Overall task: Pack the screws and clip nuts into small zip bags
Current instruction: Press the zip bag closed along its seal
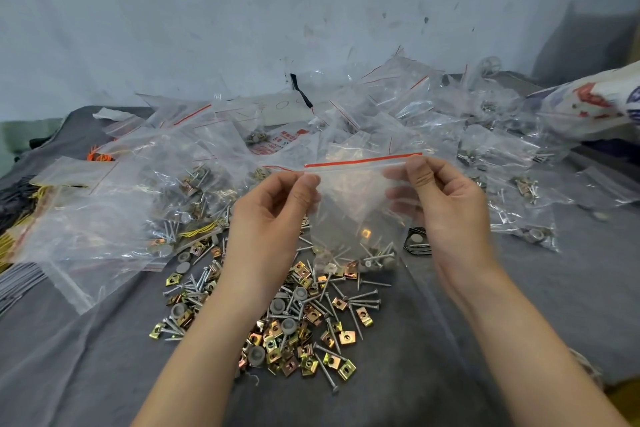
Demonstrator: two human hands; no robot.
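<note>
both hands hold a small clear zip bag (353, 204) by its red-striped top edge above the grey cloth (485, 340): the left hand (273, 215) pinches the left corner between thumb and forefinger, the right hand (446, 204) pinches the right corner. screws and a clip nut sit in the bag's bottom. below it lies a loose pile of screws (363, 298) and brass-coloured clip nuts (346, 336). filled and empty zip bags (166, 184) heap behind, against the wall.

Makeshift packing workbench: grey cloth (485, 340) heaped with zip bags (398, 104), scuffed wall (242, 10) behind.
</note>
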